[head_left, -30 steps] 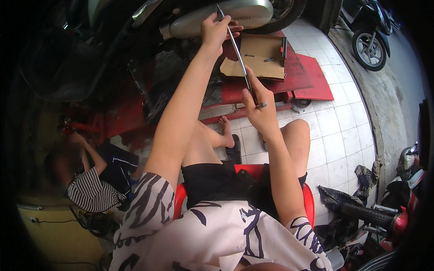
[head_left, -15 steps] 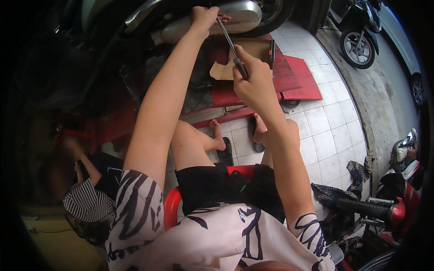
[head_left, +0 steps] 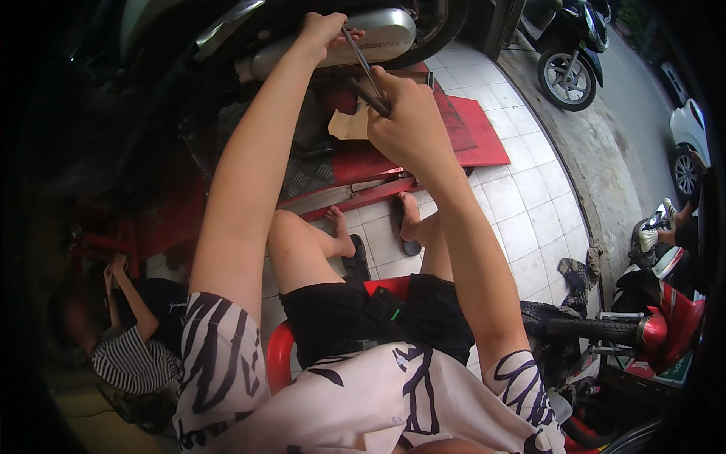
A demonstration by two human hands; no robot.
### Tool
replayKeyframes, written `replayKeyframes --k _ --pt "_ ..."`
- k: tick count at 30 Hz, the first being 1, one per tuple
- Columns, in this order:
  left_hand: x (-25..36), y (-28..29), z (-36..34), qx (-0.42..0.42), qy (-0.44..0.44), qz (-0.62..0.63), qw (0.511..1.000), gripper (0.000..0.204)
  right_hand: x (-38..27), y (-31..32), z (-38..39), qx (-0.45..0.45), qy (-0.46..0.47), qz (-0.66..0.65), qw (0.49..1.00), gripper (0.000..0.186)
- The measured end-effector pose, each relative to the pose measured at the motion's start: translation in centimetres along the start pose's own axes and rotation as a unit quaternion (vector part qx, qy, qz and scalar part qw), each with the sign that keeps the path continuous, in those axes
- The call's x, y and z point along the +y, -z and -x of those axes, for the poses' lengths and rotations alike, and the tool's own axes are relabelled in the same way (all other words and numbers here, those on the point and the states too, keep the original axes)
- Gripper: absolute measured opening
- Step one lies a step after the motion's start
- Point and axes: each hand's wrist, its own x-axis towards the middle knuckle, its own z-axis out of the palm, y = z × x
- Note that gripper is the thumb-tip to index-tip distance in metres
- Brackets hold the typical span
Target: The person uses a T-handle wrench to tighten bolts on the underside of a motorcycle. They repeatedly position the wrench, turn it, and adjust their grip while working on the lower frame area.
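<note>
Now the long metal tool (head_left: 364,69) is gripped at both ends in the upper middle of the frame: the left hand (head_left: 321,29) is closed over its far end, right against the silver exhaust muffler (head_left: 340,41) of the raised motorcycle, while the right hand (head_left: 404,121) is wrapped in a fist around the dark handle end, lower and nearer the person. Compared with a second ago, the right hand has been drawn up along the shaft, so that far less of the bar is left showing between the two fists, and the tool is held more steeply. Half a second ago that closing-in was already under way. From this it may be judged that the working end is being steadied at the muffler while force or turning is applied from the handle; whether a fastener is engaged cannot be told, since the tip is hidden by the left fingers. Below the hands a scrap of cardboard (head_left: 349,125) is seen on the red lift platform (head_left: 461,129). At the lower left a second person in a striped shirt (head_left: 132,359) is crouched beside the machine.
</note>
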Motion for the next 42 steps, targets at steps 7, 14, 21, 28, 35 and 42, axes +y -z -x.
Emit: replayKeyframes --k 7,14,21,28,35,42 --pt "-2.3 0.2 5.3 -0.182 0.068 0.268 0.944 0.03 1.9 -1.9 -1.5 0.044 0.035 0.0 0.998 0.03" --pt "-7.4 -0.8 8.5 -0.335 -0.045 0.471 0.815 0.027 1.2 -1.7 -1.1 -0.045 -0.128 -0.501 0.855 0.036" --pt "-8.4 -0.1 8.2 -0.288 0.029 0.567 0.771 0.019 5.3 1.8 4.2 0.099 -0.102 -0.269 0.953 0.025" --pt "-9.5 -0.5 9.2 -0.277 0.042 0.599 0.75 0.019 2.8 -1.1 5.0 -0.06 0.029 -0.042 0.997 0.03" --pt "-9.7 -2.3 9.4 -0.317 0.007 0.615 0.722 0.026 1.9 -3.5 4.7 -0.011 -0.06 -0.21 0.976 0.02" --pt "-10.3 -3.8 10.6 -0.395 -0.001 0.641 0.658 0.022 -3.0 -1.6 4.9 -0.102 -0.136 -0.453 0.875 0.035"
